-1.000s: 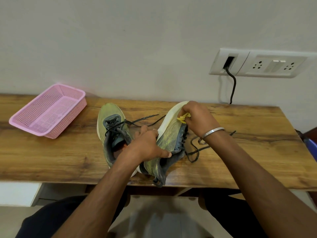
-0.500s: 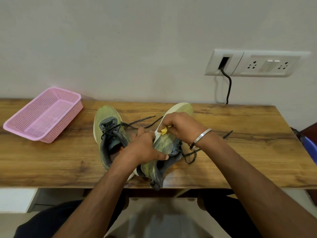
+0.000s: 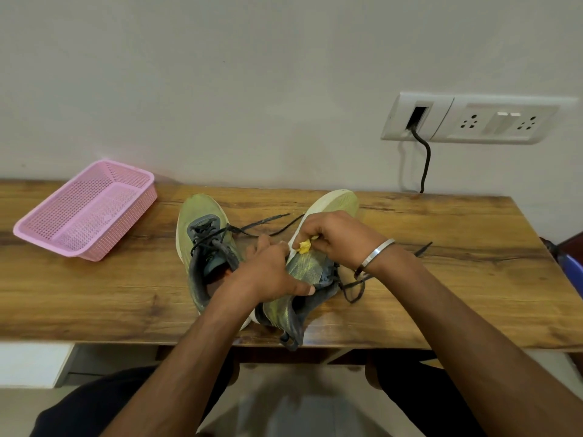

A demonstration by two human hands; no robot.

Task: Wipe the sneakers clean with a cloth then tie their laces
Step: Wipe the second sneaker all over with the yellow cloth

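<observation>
Left hand (image 3: 271,272) grips tilted sneaker (image 3: 303,269) at worktop (image 3: 441,294) front edge. Right hand (image 3: 340,238) pinches yellow cloth (image 3: 304,246) against its side. Other sneaker (image 3: 205,244) sits flat beside it, laces loose.

On the wooden surface (image 3: 441,279), the left hand (image 3: 271,275) grips the tilted sneaker (image 3: 303,272) by its side, while the right hand (image 3: 340,241) presses a small yellow cloth (image 3: 304,246) against it. A second sneaker (image 3: 205,247) lies flat at nine o'clock of the hands, laces loose. A pink basket (image 3: 88,209) sits toward ten o'clock.
</observation>
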